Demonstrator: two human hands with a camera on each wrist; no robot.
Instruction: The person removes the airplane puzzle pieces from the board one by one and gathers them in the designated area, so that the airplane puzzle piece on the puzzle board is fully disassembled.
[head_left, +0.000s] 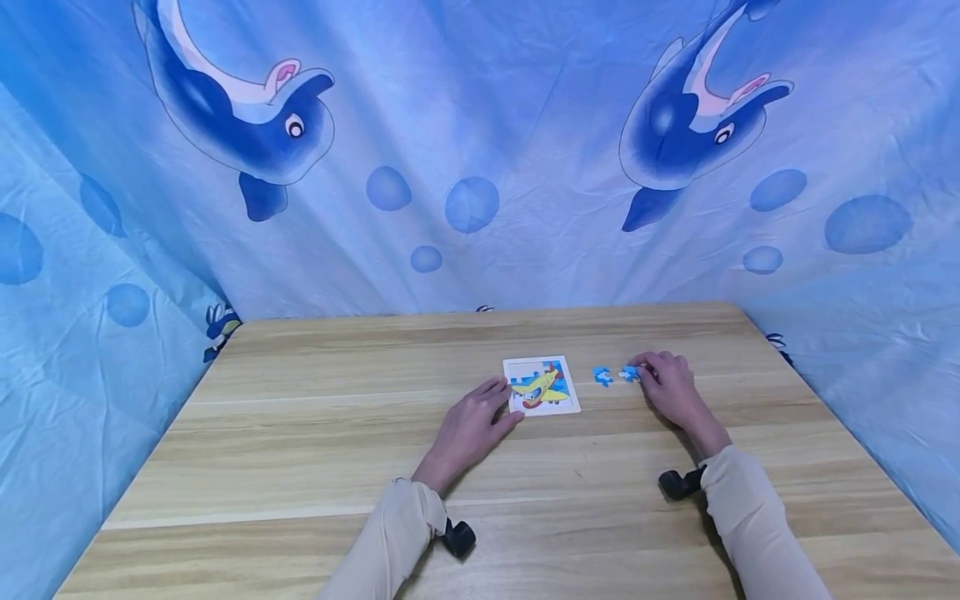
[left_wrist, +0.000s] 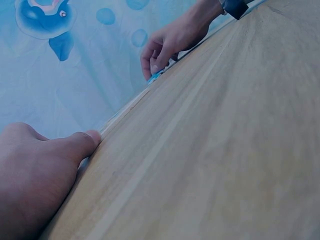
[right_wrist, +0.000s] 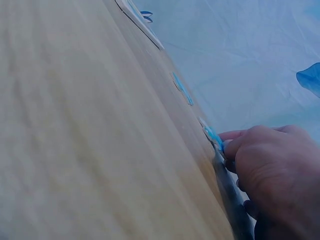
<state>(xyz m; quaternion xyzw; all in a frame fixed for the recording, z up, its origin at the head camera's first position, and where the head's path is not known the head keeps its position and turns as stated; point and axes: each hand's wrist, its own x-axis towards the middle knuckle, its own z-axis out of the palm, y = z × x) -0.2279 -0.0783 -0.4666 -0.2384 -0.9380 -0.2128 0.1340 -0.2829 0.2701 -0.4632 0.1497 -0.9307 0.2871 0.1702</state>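
The two hands are well apart. The left hand (head_left: 471, 427) has its fingers loosely spread, touching the edge of a white puzzle board (head_left: 573, 393) with a yellow plane (head_left: 542, 390) on it. The right hand (head_left: 670, 388) pinches a blue puzzle piece (head_left: 627, 373). Between that hand and the board, another blue piece (head_left: 602, 376) lies on the wooden table (head_left: 570, 508).

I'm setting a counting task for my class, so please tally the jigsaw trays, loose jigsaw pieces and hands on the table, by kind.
Jigsaw tray: 1
Loose jigsaw pieces: 2 (left piece, right piece)
Hands: 2 (left hand, right hand)
Total: 5
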